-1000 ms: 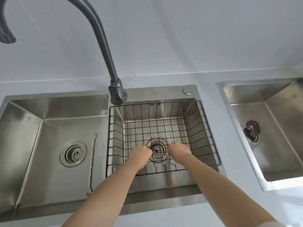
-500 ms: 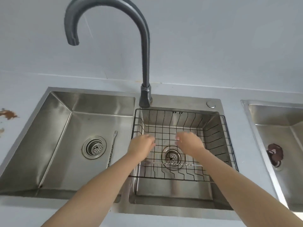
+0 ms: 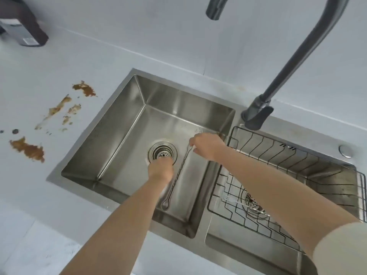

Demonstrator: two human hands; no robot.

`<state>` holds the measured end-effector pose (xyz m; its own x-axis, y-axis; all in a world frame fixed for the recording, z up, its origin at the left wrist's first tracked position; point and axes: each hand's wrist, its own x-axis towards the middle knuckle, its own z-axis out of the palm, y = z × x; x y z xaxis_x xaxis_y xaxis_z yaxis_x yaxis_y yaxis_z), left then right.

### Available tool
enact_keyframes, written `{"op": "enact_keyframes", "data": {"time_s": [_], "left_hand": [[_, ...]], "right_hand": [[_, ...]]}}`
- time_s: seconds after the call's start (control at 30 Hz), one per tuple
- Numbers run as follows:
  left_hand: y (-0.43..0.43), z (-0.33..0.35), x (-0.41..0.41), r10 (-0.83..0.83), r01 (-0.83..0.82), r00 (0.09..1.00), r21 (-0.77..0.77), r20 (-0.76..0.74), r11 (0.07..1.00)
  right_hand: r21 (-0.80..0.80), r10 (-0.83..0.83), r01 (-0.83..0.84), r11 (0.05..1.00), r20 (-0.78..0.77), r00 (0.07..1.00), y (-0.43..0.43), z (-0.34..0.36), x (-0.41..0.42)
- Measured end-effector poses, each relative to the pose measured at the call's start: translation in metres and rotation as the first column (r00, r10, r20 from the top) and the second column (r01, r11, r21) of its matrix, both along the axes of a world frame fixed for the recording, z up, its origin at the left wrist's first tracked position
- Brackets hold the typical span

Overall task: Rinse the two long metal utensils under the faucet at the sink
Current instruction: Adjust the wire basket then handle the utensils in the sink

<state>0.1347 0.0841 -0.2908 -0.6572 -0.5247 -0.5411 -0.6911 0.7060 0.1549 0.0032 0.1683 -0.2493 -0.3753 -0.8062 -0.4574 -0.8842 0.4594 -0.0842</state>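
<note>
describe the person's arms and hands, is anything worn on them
The left hand and right hand are bare: no gloves, rings or watch show. Both forearms are bare too. On the right arm a pale cream sleeve covers the upper arm; the left arm shows no sleeve within the frame.

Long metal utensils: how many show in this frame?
2. A twisted utensil lies in the left basin, its top end pinched by the right hand. A small fork lies in the wire basket, partly behind the right forearm.

Pale counter point(image 3: 59, 195) holds steel sink point(image 3: 123, 124), brown stains point(image 3: 27, 149)
</note>
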Motion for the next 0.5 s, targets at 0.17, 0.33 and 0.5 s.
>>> {"op": "enact_keyframes", "data": {"time_s": [0.17,0.33,0.5], "left_hand": [[0.006,-0.042,0.001,-0.009,-0.008,0.990,0.113,0.144,0.994],[0.008,-0.073,0.003,0.034,-0.064,0.986,0.185,0.165,0.981],[0.008,-0.085,0.001,0.033,-0.069,0.985,0.211,0.171,0.975]], "right_hand": [[0.184,0.213,-0.205,0.961,-0.026,0.977,-0.031,-0.060,0.011],[0.228,0.275,-0.264,0.937,-0.020,0.961,-0.040,-0.099,0.016],[0.225,0.265,-0.254,0.941,-0.019,0.964,-0.046,-0.116,0.021]]}}
